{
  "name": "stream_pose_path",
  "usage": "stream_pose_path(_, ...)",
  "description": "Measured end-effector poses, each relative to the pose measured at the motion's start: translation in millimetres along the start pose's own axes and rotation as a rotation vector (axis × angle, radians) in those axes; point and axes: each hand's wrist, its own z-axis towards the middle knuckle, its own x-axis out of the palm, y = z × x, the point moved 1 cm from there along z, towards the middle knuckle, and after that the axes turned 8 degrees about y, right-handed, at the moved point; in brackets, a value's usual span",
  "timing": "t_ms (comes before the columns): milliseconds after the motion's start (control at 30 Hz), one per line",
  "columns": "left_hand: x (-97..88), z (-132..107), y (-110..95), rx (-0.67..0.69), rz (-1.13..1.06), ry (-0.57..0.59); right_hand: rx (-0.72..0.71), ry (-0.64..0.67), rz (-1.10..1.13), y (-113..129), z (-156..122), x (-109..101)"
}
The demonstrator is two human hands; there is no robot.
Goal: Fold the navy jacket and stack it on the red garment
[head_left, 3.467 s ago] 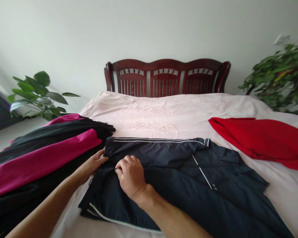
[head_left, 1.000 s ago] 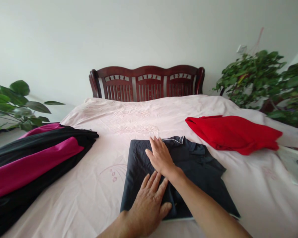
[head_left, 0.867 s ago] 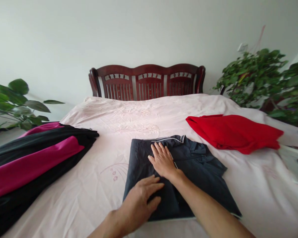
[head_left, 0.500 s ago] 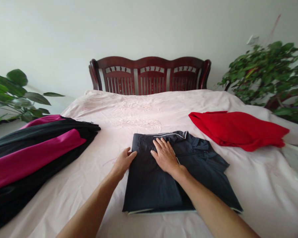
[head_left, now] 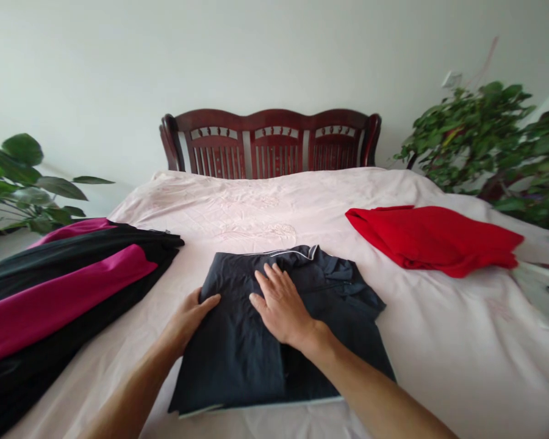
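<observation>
A dark navy garment (head_left: 238, 347) with white piping lies folded into a rough rectangle on the pale pink bedspread (head_left: 265, 207), close to the near edge. My right hand (head_left: 281, 305) rests flat on top of it, fingers spread toward the headboard. My left hand (head_left: 187, 317) grips the garment's left edge, thumb on top and fingers tucked under the fabric. To the right lies a folded red garment (head_left: 434, 238), apart from both hands.
A pile of black and magenta clothes (head_left: 59, 286) covers the bed's left side. The dark wooden headboard (head_left: 269, 143) stands at the far end. Leafy plants flank the bed at left (head_left: 22, 189) and right (head_left: 489, 140).
The navy garment went from spread out to folded. In the last half second it slid left with both hands, and my left hand moved onto its left edge.
</observation>
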Motion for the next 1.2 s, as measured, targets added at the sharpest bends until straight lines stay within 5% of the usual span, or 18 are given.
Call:
stream_pose_path(167,-66.2,-29,-1,-0.062,0.074,-0.133,-0.142,0.09,0.08,44,-6,42)
stream_pose_path(300,-78.9,-62,0,-0.14,-0.016,-0.085,-0.158,0.153,0.106,53,-3,55)
stream_pose_path(500,-62.9,-95,-4,-0.195,-0.117,-0.089,-0.062,0.125,0.152,66,17,34)
stream_pose_path(800,-41.5,-95,-2,-0.202,-0.285,-0.207,0.034,0.136,0.216,69,45,53)
stream_pose_path(1033,-33.3,-105,-46,-0.077,-0.164,-0.18,0.069,0.194,0.449,78,31,38)
stream_pose_path(1200,1.3,-98,-81,0.082,-0.053,-0.089,0.128,0.088,0.716,62,36,49)
